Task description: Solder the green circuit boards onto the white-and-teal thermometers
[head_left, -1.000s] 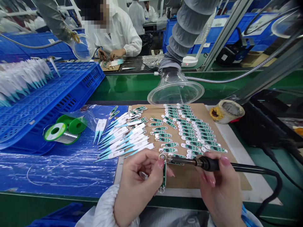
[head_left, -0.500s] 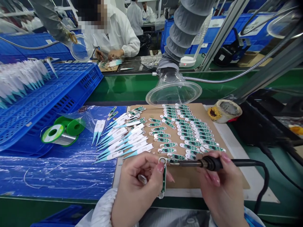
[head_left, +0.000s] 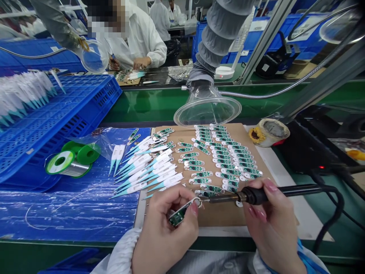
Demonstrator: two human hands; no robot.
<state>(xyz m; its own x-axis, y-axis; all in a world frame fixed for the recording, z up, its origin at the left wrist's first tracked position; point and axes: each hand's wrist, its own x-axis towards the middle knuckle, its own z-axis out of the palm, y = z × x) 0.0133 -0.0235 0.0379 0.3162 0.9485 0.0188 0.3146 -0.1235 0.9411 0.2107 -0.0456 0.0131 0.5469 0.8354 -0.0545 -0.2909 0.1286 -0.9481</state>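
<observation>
My left hand [head_left: 168,232] is closed on a small green circuit board [head_left: 178,217], pinching it near the round ring at its end. A soldering iron [head_left: 253,195] lies in the grip of my right hand [head_left: 273,224], its tip pointing left, at or very close to that ring; whether they touch I cannot tell. Beyond my hands, several rows of similar circuit boards [head_left: 224,156] lie on a brown board [head_left: 216,217]. To their left is a pile of white and light-blue digital thermometers [head_left: 151,167].
A solder spool [head_left: 68,163] sits on blue plastic sheeting [head_left: 76,213] at left, beside a blue crate [head_left: 85,102] holding thermometers. A clear extraction hood [head_left: 208,108] hangs over the far edge. At right stands a round tip-cleaning pot [head_left: 268,132]. A co-worker [head_left: 137,38] sits opposite.
The circuit board in my left hand has turned from hanging upright to slanting down leftward. The soldering iron stays at its ring end, and its cable has shifted right. The view has moved slightly.
</observation>
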